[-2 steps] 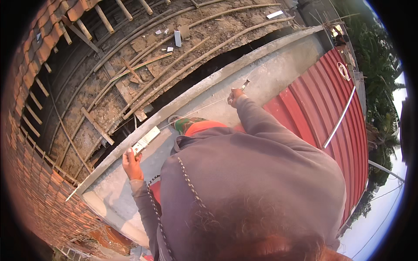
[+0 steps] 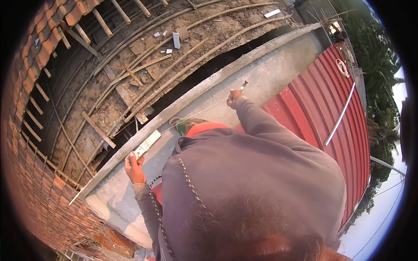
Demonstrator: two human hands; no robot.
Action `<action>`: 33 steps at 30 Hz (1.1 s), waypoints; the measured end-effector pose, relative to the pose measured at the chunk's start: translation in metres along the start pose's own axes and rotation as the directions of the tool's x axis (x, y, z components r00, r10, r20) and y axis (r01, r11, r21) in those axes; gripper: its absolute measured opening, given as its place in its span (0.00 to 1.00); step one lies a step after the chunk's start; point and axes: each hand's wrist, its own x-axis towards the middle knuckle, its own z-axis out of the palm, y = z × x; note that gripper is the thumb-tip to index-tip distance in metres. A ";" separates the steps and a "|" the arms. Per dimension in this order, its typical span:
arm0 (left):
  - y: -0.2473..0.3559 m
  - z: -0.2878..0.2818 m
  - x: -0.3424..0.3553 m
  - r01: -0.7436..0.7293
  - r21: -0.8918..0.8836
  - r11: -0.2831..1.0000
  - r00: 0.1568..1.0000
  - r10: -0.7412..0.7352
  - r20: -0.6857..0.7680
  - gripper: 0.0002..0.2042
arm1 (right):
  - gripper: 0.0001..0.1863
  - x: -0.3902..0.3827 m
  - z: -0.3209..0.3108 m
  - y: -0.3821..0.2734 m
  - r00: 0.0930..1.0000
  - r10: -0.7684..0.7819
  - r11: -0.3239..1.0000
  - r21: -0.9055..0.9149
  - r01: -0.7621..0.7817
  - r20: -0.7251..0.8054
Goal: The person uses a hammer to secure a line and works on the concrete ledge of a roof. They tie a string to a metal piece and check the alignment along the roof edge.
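Note:
My left hand [image 2: 135,168] is closed on the near end of a flat, whitish strip [image 2: 149,143]. The strip lies along the inner side of the low concrete wall [image 2: 174,114], and I cannot tell whether it touches the wall. Farther off to the right, my right hand [image 2: 235,98] is wrapped round a short hand tool [image 2: 244,85] with a forked metal head; its exact kind is too small to tell. A thin pale string [image 2: 198,110] runs over the grey concrete gutter [image 2: 272,69] between the strip and my right hand.
Red corrugated roofing [image 2: 300,106] slopes along the right, bearing a coiled white cable [image 2: 342,67] and a long white strip [image 2: 340,114]. Beyond the wall is a dark gap, then bamboo poles [image 2: 174,71] over debris. Clay roof tiles [image 2: 48,191] lie left. Another person [image 2: 338,37] is far off.
The view has shifted slightly, so the wall and my left hand with the whitish strip appear a little lower. Both hands keep their hold.

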 end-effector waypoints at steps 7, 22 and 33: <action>-0.024 -0.028 0.039 0.131 0.041 0.990 0.989 -0.134 0.062 0.18 | 0.11 -0.019 -0.024 0.034 0.993 0.115 0.990 -0.080 -0.113 0.013; 0.058 0.195 0.050 -0.110 0.324 0.940 0.534 -0.219 0.816 0.14 | 0.25 -0.077 -0.181 0.066 0.978 -0.058 0.981 -0.192 0.019 -0.198; 0.087 0.510 -0.090 -0.453 0.296 0.841 0.140 -0.260 0.955 0.11 | 0.16 -0.033 -0.278 0.005 0.851 -0.468 0.715 -0.668 0.206 -0.239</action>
